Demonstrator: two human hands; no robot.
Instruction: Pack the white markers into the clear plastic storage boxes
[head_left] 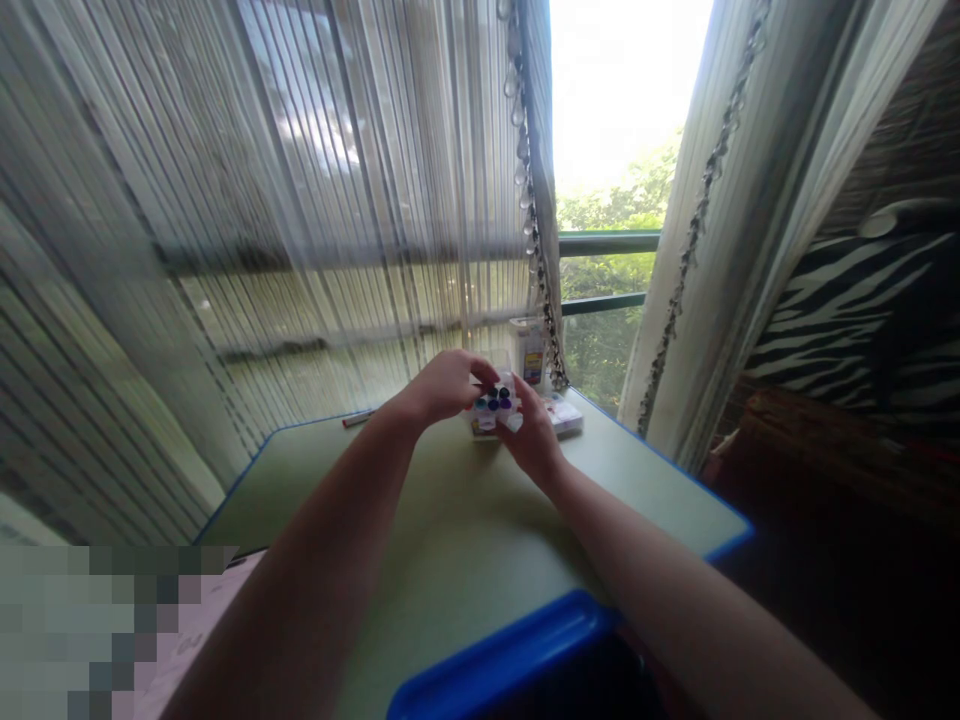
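A small clear case with several round ends in teal, purple and near black is between my hands, above the far part of the table. My right hand wraps the case from the right, thumb low and fingers up along its side. My left hand reaches in from the left with its fingers bent down over the round ends. What the left fingertips pinch, if anything, is too small to make out. Behind the right fingers lies a flat whitish box.
A white tub with a coloured label stands at the table's far edge by the curtain. Left of my hands lies a red-and-white marker. The pale green table has a blue edge. A blue chair back rises in front.
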